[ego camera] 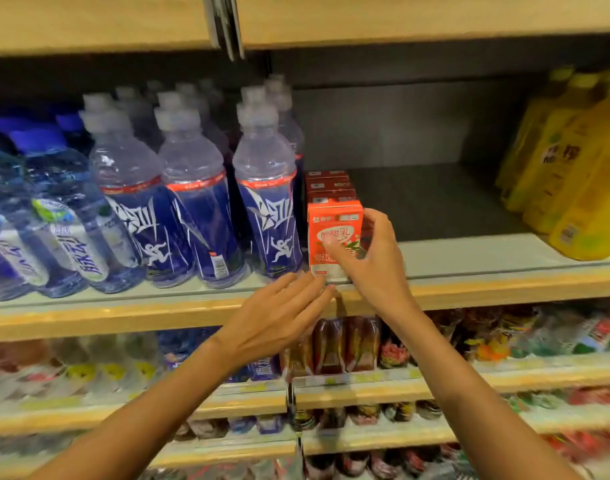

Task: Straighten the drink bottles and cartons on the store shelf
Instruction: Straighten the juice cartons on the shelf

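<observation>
Your right grip (376, 261) pinched orange-red paperboard drink carton (331, 223) across front face and right side. Carton stood upright at front edge of grey shelf (469, 251). Left grip (272, 320) flat, empty, near carton base. Likely light, soft-walled: squeeze gently, near corners.

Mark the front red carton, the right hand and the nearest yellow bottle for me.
front red carton (334, 220): head view, upper front face.
right hand (378, 268): head view, back of hand.
nearest yellow bottle (598, 202): head view, its side.
</observation>
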The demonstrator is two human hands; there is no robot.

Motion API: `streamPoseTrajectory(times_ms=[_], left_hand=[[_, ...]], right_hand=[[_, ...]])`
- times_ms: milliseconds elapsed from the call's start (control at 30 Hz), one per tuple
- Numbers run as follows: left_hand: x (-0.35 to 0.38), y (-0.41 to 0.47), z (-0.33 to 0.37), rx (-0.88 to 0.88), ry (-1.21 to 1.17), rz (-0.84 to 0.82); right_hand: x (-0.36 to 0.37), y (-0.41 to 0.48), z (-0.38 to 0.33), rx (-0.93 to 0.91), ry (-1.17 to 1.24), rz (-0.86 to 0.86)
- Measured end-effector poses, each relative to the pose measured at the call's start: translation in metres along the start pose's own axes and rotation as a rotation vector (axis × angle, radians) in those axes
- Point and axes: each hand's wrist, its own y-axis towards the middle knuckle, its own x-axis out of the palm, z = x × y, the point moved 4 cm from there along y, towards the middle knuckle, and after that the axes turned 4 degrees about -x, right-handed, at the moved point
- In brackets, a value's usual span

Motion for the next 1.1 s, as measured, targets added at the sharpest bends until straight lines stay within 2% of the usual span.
streamPoseTrajectory(times_ms=[100, 267, 567, 733, 867, 1100], left_hand=[[0.017, -0.006, -0.007, 0.045, 0.028, -0.009], [0.028, -0.015, -0.007, 0.103, 0.107, 0.005], [0.026, -0.019, -0.004, 0.131, 0.078, 0.036], [0.028, -0.020, -0.004, 0.109, 0.056, 0.021], [0.031, -0.021, -0.004, 0.040, 0.068, -0.023], [0.027, -0.016, -0.002, 0.011, 0.035, -0.090]], right_hand=[[-0.001, 0.001, 0.002, -0.007, -0.059, 0.028], [-0.002, 0.002, 0.014, 0.032, 0.001, 0.001], [0.004, 0.001, 0.012, 0.074, 0.096, -0.080], [0.000, 0.000, 0.011, 0.032, 0.082, -0.073], [-0.004, -0.005, 0.011, 0.107, 0.223, -0.078], [-0.024, -0.009, -0.003, 0.171, 0.343, 0.028]])
